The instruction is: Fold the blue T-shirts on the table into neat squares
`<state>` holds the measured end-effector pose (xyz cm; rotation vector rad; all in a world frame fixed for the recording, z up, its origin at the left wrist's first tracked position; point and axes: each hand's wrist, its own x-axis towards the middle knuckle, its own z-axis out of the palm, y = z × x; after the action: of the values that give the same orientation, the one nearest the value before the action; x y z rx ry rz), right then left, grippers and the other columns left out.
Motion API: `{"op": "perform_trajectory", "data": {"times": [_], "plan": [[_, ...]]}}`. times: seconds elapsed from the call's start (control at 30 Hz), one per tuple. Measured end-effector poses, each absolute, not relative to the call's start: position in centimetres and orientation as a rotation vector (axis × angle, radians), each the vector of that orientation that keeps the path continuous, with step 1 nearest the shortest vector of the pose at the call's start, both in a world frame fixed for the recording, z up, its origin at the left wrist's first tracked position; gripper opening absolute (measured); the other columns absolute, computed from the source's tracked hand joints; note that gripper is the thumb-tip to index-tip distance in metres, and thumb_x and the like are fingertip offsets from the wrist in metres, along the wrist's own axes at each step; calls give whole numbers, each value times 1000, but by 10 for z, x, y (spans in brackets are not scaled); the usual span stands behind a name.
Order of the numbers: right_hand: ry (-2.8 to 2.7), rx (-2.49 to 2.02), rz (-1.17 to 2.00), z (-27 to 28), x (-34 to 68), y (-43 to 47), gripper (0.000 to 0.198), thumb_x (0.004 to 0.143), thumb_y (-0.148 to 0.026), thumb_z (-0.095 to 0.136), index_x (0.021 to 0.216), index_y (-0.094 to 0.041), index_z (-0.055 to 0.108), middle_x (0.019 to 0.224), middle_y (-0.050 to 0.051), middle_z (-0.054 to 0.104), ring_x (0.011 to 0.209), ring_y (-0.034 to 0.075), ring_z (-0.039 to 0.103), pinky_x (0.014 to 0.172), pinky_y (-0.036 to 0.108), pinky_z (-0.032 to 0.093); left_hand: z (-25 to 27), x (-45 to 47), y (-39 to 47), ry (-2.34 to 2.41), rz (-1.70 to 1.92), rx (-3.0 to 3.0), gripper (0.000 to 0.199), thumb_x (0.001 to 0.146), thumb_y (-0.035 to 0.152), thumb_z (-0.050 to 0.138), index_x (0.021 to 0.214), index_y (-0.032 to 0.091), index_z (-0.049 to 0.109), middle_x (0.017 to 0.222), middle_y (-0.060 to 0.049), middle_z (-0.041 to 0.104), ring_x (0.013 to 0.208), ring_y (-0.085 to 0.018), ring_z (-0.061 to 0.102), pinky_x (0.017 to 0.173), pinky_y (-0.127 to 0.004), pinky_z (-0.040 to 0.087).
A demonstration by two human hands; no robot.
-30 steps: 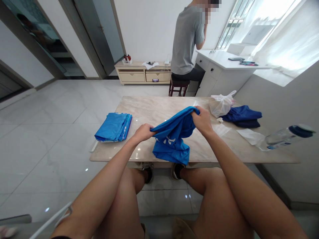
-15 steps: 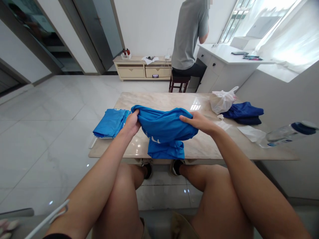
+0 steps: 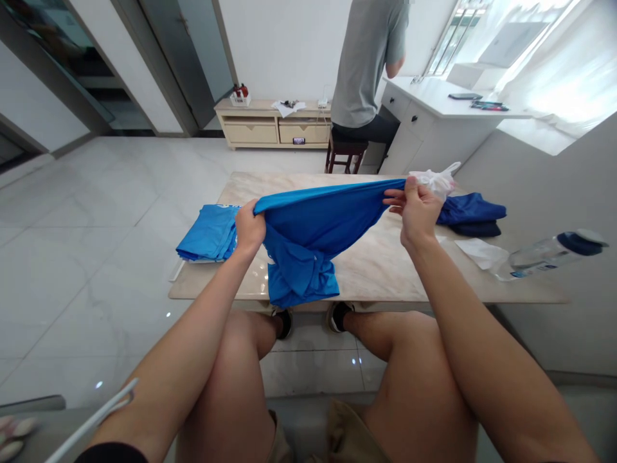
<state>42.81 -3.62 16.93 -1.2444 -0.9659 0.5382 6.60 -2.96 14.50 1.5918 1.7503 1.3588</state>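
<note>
A bright blue shirt [image 3: 318, 218] is stretched sideways above the marble-topped table [image 3: 385, 270]. My left hand [image 3: 250, 226] is closed on its left upper edge. At the right, my right hand [image 3: 418, 207] pinches a drawn-out corner between thumb and finger, the other fingers loosely spread. The lower part of the cloth hangs in creases and bunches at the table's near edge; whether a second piece lies under it I cannot tell. Left of my left hand rests a stack of folded blue shirts [image 3: 208, 233] with some white print showing.
Along the table's right side are a white plastic bag [image 3: 436, 183], dark blue folded clothing [image 3: 472, 212], white paper [image 3: 481, 252] and a clear bottle [image 3: 549, 256] with a blue cap. Beyond the table, a person in grey [image 3: 369, 64] sits on a stool [image 3: 346, 151] beside a white desk [image 3: 443, 96].
My right hand has moved right and slightly up, pulling the shirt's corner out taut. My left hand keeps its hold nearly in place. The gathered cloth has opened into a long stretched edge.
</note>
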Motion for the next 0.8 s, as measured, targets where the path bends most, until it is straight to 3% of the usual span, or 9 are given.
{"op": "perform_trajectory", "data": {"times": [0.1,0.17,0.2,0.27,0.33,0.47,0.6,0.7,0.8], "plan": [[-889,-1199,477,165,438,-32,57,105,-81,56,96,-25,60,87,5,78,84,24,84,55,28,65,140,67,-32,1806,978,1915,22,83,19,60,93,25,79,95,-9,81,101,-32,73,89,-34,51],[-837,-1177,452,162,444,-31,54,108,-78,53,98,-25,59,90,5,78,89,25,85,60,32,68,126,70,-35,1686,608,1910,7,74,21,72,78,26,75,78,-8,76,87,-32,73,82,-35,51],[-821,-1174,450,160,446,-30,52,109,-76,53,99,-25,59,91,5,78,91,26,85,62,34,70,118,73,-37,1624,471,1829,8,68,21,78,70,26,71,68,-7,72,79,-31,72,78,-35,51],[-813,-1183,463,158,448,-30,47,110,-71,54,99,-25,58,92,5,77,93,26,85,68,38,73,102,77,-39,1580,376,1633,22,58,20,85,60,27,64,54,-3,62,68,-31,71,73,-36,52],[-813,-1184,463,159,448,-31,40,112,-64,54,99,-26,57,92,5,77,94,26,85,75,41,74,96,79,-36,1636,451,1516,26,55,18,86,60,27,62,52,-4,60,71,-34,74,75,-38,54],[-752,-1056,256,177,456,-37,27,117,-49,45,102,-28,48,95,6,77,98,25,85,90,43,71,122,71,-20,1915,771,1645,20,67,13,77,83,24,71,81,-15,77,102,-41,77,93,-44,54],[-716,-981,-14,191,487,-46,29,119,-49,33,98,-31,39,100,5,75,109,23,84,100,43,68,161,60,-16,2124,1220,1717,45,83,9,65,127,20,71,120,-15,83,116,-33,73,102,-39,51],[-672,-1087,37,184,509,-47,30,120,-48,29,97,-31,37,101,7,75,107,22,84,98,43,67,169,56,-23,2129,1199,1704,42,87,9,65,126,19,73,125,-12,83,116,-30,72,102,-37,50],[-621,-1184,151,169,523,-42,27,120,-45,30,99,-30,40,101,10,77,101,24,85,94,42,68,160,48,-26,2162,1067,1732,36,84,10,69,117,22,79,122,-13,83,120,-37,72,101,-42,51]]}}
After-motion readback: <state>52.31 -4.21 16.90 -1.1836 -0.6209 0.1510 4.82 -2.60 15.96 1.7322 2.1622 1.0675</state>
